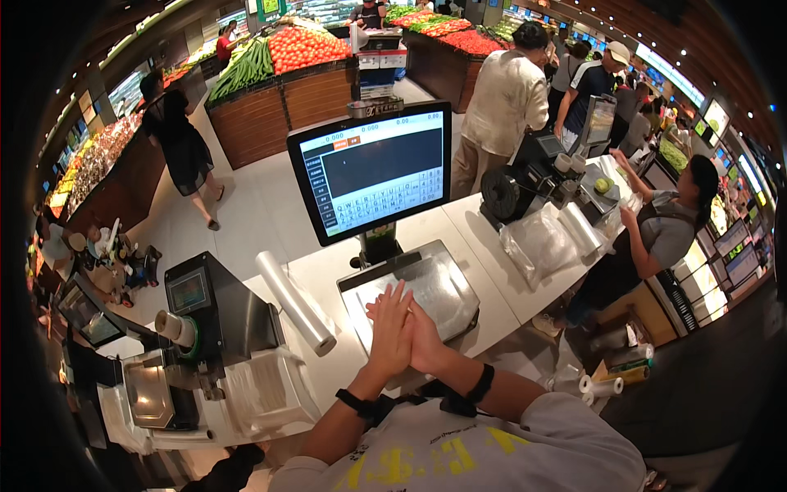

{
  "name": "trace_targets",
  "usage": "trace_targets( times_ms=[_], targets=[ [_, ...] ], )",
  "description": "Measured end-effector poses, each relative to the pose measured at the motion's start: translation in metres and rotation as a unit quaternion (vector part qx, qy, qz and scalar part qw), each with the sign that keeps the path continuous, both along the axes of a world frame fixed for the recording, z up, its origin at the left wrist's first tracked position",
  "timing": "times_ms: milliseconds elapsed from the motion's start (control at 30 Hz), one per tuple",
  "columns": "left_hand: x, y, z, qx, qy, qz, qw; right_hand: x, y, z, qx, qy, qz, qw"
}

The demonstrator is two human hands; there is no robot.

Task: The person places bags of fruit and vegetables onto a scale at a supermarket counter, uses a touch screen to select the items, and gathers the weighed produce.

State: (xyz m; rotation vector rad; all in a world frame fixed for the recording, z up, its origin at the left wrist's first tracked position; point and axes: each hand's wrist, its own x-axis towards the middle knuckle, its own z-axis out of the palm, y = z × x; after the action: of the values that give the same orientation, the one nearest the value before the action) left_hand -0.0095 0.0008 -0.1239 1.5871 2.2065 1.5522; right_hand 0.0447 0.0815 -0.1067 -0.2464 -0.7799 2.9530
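Observation:
My left hand point(388, 335) and my right hand point(425, 338) are pressed together, palm against palm, with fingers stretched out and overlapping. No object shows in either of them; the space between the palms is hidden. They are above the near part of a weighing scale's metal platter point(430, 277). Behind the platter, a touchscreen monitor point(375, 172) stands on a post and shows an on-screen keyboard. Left of the platter, a roll of clear plastic bags point(295, 304) lies on the white counter point(486, 301).
A black label printer point(215, 307) and a second scale point(147, 393) stand at left. Plastic bags point(541, 243) lie at right, near a co-worker point(652, 240) at another scale. Several bag rolls point(605, 387) lie below the counter. Shoppers and vegetable stands point(276, 111) are beyond.

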Motion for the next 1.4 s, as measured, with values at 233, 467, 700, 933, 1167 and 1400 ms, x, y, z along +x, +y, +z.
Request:
trace_targets(
  times_ms=[233, 467, 700, 933, 1167, 1400],
  targets=[
    [-0.044, -0.018, -0.062, 0.009, -0.207, 0.047, 0.977, 0.017, -0.015, 0.060, 0.448, 0.186, -0.081, 0.871],
    [-0.007, -0.030, -0.013, 0.090, -0.577, -0.190, 0.789, 0.000, -0.031, 0.019, 0.787, 0.339, -0.211, 0.470],
    [0.003, -0.035, 0.056, 0.173, -0.648, -0.221, 0.708, -0.001, -0.010, 0.008, 0.767, 0.298, -0.204, 0.530],
    [0.011, -0.040, 0.063, 0.176, -0.560, -0.194, 0.786, -0.014, 0.027, -0.048, 0.657, -0.017, -0.180, 0.732],
    [0.016, -0.021, 0.033, 0.016, -0.157, -0.052, 0.986, -0.013, -0.008, -0.014, 0.107, -0.096, 0.022, 0.989],
    [0.010, -0.025, 0.017, 0.011, 0.028, 0.087, 0.996, -0.014, -0.028, -0.020, -0.022, 0.054, 0.110, 0.992]
  ],
)
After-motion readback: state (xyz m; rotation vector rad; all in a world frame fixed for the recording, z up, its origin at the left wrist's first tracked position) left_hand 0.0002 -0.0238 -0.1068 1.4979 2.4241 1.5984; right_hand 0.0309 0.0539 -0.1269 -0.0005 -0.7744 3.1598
